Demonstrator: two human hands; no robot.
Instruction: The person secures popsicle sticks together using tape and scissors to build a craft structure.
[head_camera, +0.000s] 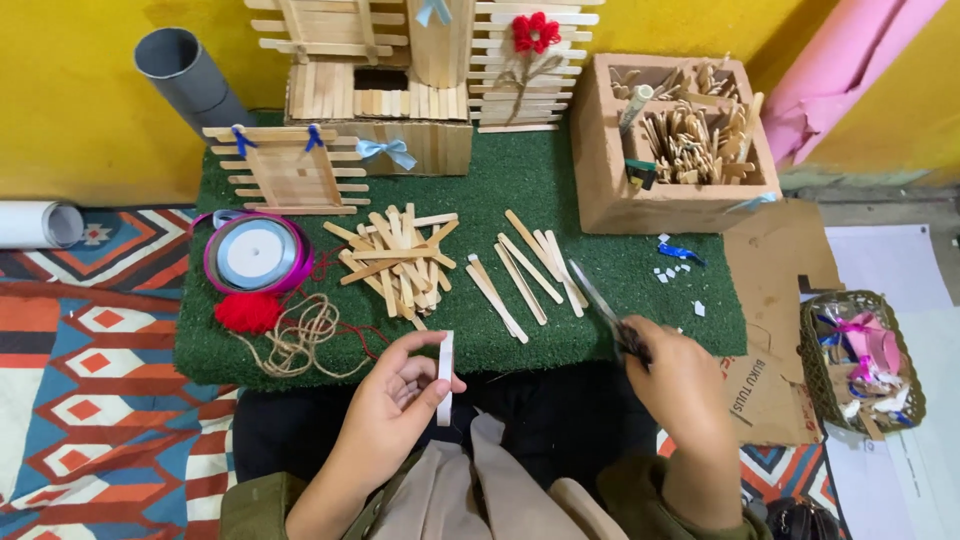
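White strip (445, 378); box (610, 195) of sticks (690, 140)

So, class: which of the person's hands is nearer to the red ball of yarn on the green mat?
Left. The left hand, pinching a white strip, sits just right of and below the red ball of yarn. The right hand, holding scissors, is far across the green mat.

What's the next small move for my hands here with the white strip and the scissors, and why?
Probably bring the scissors in the right hand over to the white strip pinched in the left hand. The strip stands upright and free, the blades point away toward the loose wooden sticks, and hands are apart, so nothing can be cut yet.
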